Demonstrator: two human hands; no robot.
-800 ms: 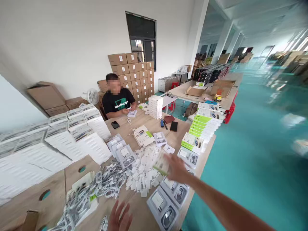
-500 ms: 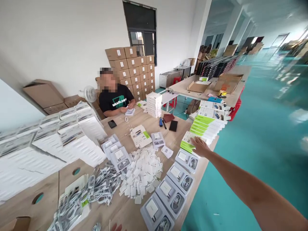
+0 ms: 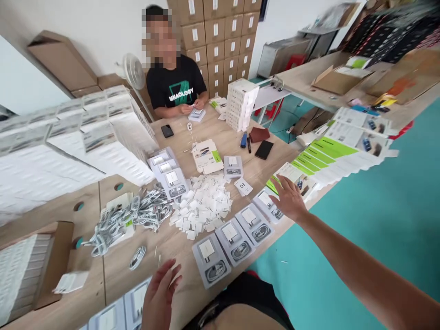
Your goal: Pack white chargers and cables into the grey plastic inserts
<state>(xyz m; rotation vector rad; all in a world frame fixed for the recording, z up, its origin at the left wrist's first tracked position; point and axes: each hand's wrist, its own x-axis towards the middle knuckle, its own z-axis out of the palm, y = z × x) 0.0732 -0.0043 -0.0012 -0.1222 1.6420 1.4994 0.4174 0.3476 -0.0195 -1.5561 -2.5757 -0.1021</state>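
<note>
My right hand (image 3: 289, 198) reaches out over the near end of the row of white and green boxes (image 3: 318, 156). Its fingers are spread over the nearest box; whether they touch it I cannot tell. Just below it lies a row of grey trays (image 3: 231, 240), each holding a white charger and a coiled cable. My left hand (image 3: 161, 293) hovers at the table's near side, fingers loosely curved and apart, holding nothing visible. Partly behind it are more filled trays (image 3: 107, 318). A coiled cable (image 3: 137, 257) lies up and to its left.
Loose white adapters (image 3: 202, 204) and tangled cables (image 3: 147, 211) are heaped mid-table. White box stacks (image 3: 123, 133) stand left, above an open carton (image 3: 55, 266). A co-worker (image 3: 177, 91) sits opposite, handling a tray. A phone (image 3: 167, 131) and a black wallet-like item (image 3: 264, 150) lie on the table.
The view has tilted down and swung left. My left hand has come up into view from the bottom edge. My right hand stays by the near boxes, its fingers more spread.
</note>
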